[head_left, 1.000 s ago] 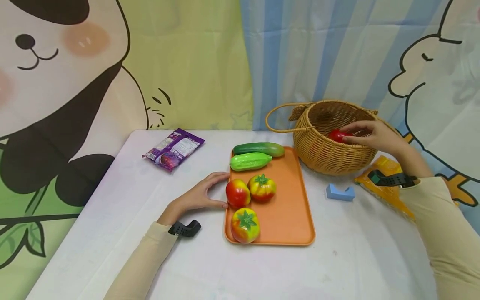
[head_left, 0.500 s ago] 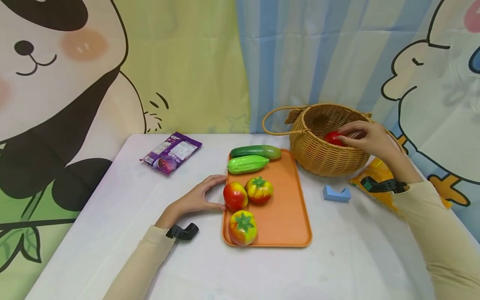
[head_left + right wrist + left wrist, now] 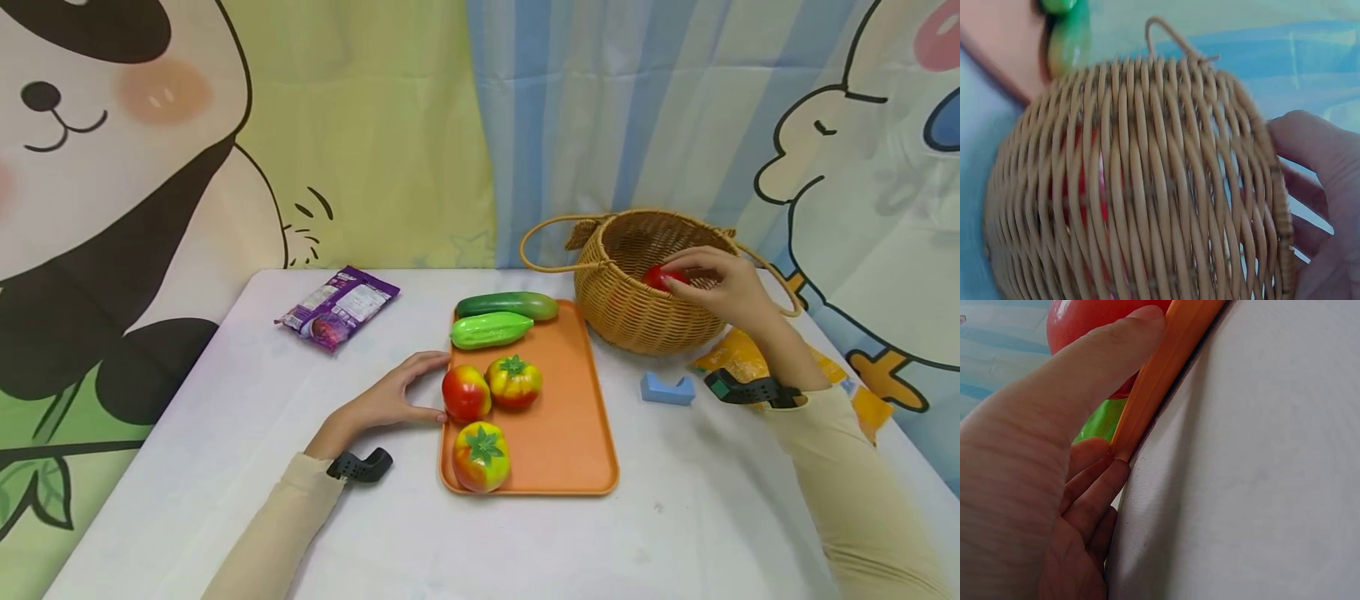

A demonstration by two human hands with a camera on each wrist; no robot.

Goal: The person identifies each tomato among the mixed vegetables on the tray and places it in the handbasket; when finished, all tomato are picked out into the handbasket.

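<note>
My left hand rests at the left edge of the orange tray, thumb and fingers spread and touching its rim. Beside it on the tray lies a red-and-yellow round fruit; two more with green leafy tops, a ribbed fruit and a front fruit, sit close by. My right hand reaches over the rim of the wicker basket, fingers bent above the opening. Inside, a glossy red thing shows past the fingertips; through the weave, red appears well below the hand.
A dark green cucumber and a light green ridged vegetable lie at the tray's back. Left of them is a purple packet. A blue block and an orange packet lie right of the tray, the packet partly under my right forearm.
My right hand has shifted left and slightly lower over the basket, its wrist now further left. My left hand stays at the tray edge. The head view has turned slightly.
</note>
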